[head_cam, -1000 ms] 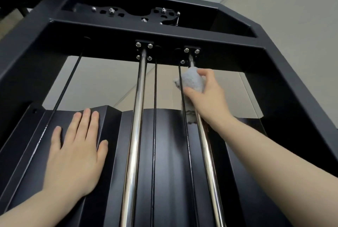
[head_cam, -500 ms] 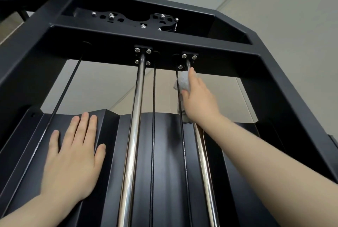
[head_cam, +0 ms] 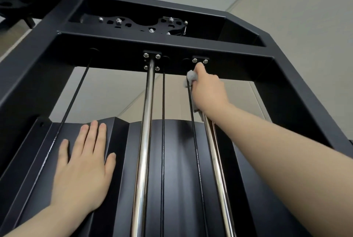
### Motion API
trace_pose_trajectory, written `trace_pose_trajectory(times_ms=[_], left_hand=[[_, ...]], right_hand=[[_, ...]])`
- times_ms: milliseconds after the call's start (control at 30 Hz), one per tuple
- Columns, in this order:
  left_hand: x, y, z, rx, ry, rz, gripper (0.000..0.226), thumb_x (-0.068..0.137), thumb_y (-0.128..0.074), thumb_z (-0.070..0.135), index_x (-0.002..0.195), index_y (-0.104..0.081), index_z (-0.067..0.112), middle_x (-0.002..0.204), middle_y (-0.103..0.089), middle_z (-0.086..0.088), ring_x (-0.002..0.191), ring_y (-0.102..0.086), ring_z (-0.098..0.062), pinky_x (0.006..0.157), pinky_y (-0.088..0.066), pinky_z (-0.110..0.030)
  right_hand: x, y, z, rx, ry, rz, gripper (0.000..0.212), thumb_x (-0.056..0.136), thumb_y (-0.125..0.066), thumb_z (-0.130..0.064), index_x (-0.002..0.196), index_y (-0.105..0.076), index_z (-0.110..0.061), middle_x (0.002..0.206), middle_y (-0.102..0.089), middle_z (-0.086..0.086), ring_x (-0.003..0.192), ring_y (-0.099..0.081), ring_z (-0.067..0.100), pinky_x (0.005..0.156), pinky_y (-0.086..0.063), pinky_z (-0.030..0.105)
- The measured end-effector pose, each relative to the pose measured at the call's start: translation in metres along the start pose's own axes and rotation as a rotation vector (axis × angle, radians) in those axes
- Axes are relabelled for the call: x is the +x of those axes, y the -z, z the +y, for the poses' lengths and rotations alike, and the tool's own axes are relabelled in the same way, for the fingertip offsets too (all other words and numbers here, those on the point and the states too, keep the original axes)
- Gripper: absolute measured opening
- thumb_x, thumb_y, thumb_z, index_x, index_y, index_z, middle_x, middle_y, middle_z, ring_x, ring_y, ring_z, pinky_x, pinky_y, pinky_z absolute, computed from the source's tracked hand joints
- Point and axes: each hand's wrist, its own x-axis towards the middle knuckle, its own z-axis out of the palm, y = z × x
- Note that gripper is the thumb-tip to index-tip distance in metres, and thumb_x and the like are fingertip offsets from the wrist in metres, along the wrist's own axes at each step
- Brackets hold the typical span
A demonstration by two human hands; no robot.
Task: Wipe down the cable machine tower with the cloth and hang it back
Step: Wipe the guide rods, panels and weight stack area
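Cloth [head_cam: 190, 76] is bunched in the right hand [head_cam: 207, 91], whose grip is clenched around both it and the right chrome guide rod [head_cam: 216, 158]. A second ago that grip sat lower on the rod, well below the bolted bracket [head_cam: 200, 60]; it has since slid up, and the fingertips now touch the bracket under the top crossbeam [head_cam: 118, 53]. Only a small grey tuft shows left of the grip, and a bit of cloth trails below the wrist.

Judgement: upstroke on this rod has hit its top limit, so next is a downstroke or a switch to another part. Black cable [head_cam: 193, 122] runs just left of the grip, close enough to snag the cloth.

Further left, the middle chrome rod [head_cam: 146, 131] stands apart, untouched. Left hand [head_cam: 84, 168] stays flat and released, palm braced on the black shroud panel [head_cam: 177, 170], holding nothing. Hanging spot for the cloth isn't in view, so the task is mid-wipe, not near done.
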Motion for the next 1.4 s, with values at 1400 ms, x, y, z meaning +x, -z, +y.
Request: trace_pose_trajectory(times_ms=[1400], left_hand=[[-0.031,0.014,-0.002,-0.079,0.003,-0.080,0.062,0.098,-0.025,0.041,0.152,-0.030,0.010,0.157,-0.030,-0.009,0.144,-0.029,-0.025,0.114,-0.019,-0.045]], right_hand=[[0.008,0.009,-0.099,0.468,-0.449,-0.235,0.059,0.093,-0.048,-0.011,0.142,-0.015,-0.010,0.099,-0.049,0.011,0.086,-0.051,0.026,0.062,-0.041,0.033]])
